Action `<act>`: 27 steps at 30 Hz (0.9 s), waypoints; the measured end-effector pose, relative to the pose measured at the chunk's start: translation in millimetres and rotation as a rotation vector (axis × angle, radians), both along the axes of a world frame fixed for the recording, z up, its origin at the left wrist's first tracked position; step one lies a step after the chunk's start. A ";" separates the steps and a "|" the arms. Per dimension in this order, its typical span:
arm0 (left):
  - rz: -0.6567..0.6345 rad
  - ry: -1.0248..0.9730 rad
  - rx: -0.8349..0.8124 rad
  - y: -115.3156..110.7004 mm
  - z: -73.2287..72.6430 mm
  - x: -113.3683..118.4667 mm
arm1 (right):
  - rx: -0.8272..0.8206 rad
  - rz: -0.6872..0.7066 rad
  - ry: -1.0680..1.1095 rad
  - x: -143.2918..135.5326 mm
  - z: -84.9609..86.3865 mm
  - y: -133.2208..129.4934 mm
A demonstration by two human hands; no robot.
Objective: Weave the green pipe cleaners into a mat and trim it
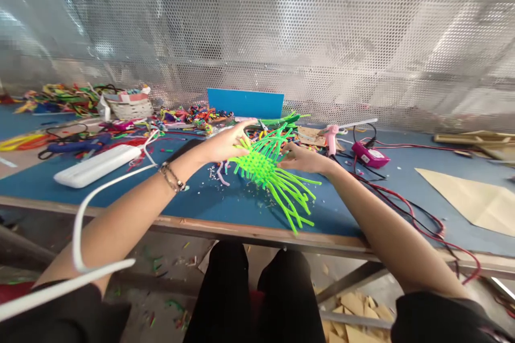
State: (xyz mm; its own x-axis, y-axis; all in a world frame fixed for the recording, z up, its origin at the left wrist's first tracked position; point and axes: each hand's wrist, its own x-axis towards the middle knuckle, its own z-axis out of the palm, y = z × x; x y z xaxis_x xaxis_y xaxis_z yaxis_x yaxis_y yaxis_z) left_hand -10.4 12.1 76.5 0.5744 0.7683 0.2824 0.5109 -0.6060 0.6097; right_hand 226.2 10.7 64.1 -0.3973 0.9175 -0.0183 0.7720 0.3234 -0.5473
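Bright green pipe cleaners are woven into a tight checkered patch, held a little above the blue tabletop. Loose lime ends fan out toward the front right, and darker green ends rise at the back. My left hand grips the patch by its upper left edge, thumb and fingers closed on it. On the opposite side, my right hand has its fingers bent around the strands at the right edge. Its fingertips are partly hidden among the green stems. More dark green pipe cleaners lie just behind.
A white power strip with a thick cable lies left. A pink glue gun and a purple box with wires are right. Colourful craft pieces, a white basket and a blue panel stand before the perforated metal screen.
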 end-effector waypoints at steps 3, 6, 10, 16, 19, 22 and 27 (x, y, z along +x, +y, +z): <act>-0.044 -0.053 -0.040 25.2 12.5 4.8 | 0.006 -0.126 0.344 9.2 -5.1 0.5; -0.029 -0.119 -0.089 39.0 14.7 9.2 | 0.084 -0.280 0.605 21.6 -0.7 3.5; -0.034 -0.202 -0.166 39.2 4.3 13.7 | -0.005 -0.144 0.523 39.2 8.5 6.6; -0.084 -0.157 -0.235 35.8 -10.2 13.1 | -0.302 0.171 0.312 28.3 3.3 -2.3; -0.096 -0.163 -0.248 34.1 -10.5 12.1 | -0.213 0.093 0.375 14.3 -3.7 -3.6; -0.081 -0.176 -0.241 30.8 -9.3 11.8 | -0.125 -0.032 0.444 6.6 -8.9 -2.2; -0.060 -0.177 -0.207 26.7 -10.2 11.2 | -0.018 -0.108 0.480 3.9 -9.5 -2.1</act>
State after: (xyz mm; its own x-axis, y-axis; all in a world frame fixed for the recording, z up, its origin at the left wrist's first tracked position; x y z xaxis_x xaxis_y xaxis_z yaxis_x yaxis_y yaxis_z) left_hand 0.8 38.8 66.4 0.5764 0.7861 0.2232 0.3520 -0.4853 0.8004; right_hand 230.1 8.6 54.6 -0.2670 0.9552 0.1276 0.4598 0.2427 -0.8542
